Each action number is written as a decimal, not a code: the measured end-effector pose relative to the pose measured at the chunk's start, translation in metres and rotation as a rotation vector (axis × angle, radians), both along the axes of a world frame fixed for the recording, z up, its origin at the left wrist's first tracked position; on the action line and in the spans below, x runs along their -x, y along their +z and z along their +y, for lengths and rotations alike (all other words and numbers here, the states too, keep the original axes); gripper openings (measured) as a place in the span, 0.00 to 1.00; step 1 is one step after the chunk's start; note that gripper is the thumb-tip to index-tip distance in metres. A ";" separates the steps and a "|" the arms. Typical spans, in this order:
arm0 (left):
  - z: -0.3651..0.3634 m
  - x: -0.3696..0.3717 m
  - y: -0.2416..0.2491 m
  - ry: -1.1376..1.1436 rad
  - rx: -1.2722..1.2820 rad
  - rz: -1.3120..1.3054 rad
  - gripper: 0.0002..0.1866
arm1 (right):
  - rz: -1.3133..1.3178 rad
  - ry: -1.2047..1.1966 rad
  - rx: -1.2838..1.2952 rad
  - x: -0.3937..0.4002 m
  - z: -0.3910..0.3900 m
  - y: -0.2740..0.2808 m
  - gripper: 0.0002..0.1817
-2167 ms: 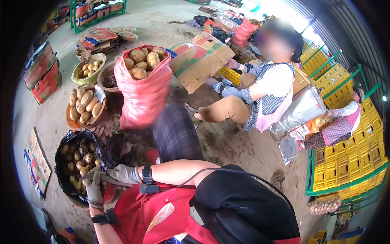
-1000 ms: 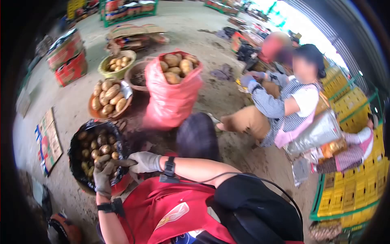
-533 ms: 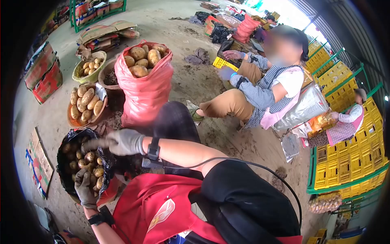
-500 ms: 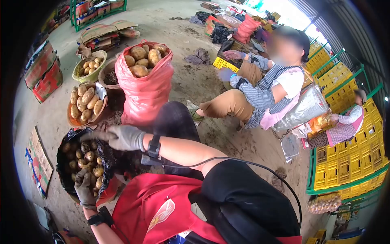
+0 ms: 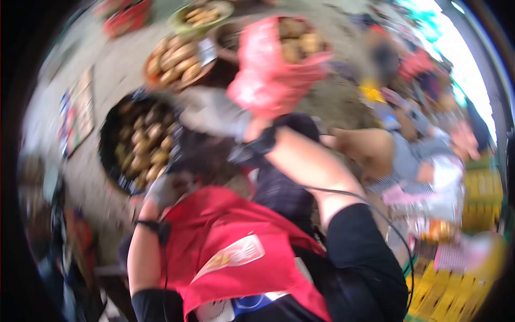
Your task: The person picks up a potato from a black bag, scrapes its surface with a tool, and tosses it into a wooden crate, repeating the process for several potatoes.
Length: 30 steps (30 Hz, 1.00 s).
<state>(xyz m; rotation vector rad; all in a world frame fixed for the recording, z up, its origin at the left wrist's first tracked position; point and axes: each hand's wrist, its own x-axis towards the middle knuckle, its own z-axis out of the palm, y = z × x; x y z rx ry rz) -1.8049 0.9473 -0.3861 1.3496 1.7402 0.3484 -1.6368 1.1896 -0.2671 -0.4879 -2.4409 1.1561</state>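
A container lined with a black plastic bag holds several small potatoes. My left hand, in a grey glove, is at its near rim; blur hides the fingers and anything in them. My right hand, also gloved, reaches across beyond the container's right side, badly smeared, so its fingers cannot be made out. Just past it stands a pink sack with large potatoes at its mouth. An orange basket of long potatoes sits behind the black-lined container.
A green-rimmed basket of potatoes and a brown basin stand farther back. Flattened cardboard lies on the floor at left. Another person sits at right, near yellow crates. A cable runs along my right arm.
The whole view has swung, shifting the sack and baskets rightward and up in the frame. My left hand has drawn back toward the near rim; my right hand is now close to the sack.
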 end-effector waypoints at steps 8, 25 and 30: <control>-0.017 0.005 -0.033 0.095 -0.179 -0.017 0.13 | 0.094 -0.020 0.897 0.051 0.027 0.000 0.19; 0.122 0.148 -0.066 0.133 0.093 0.726 0.36 | -0.045 -0.173 0.903 0.095 0.075 -0.045 0.21; 0.182 0.153 -0.139 -0.119 0.153 0.956 0.30 | -0.123 -0.175 0.831 0.099 0.086 -0.052 0.21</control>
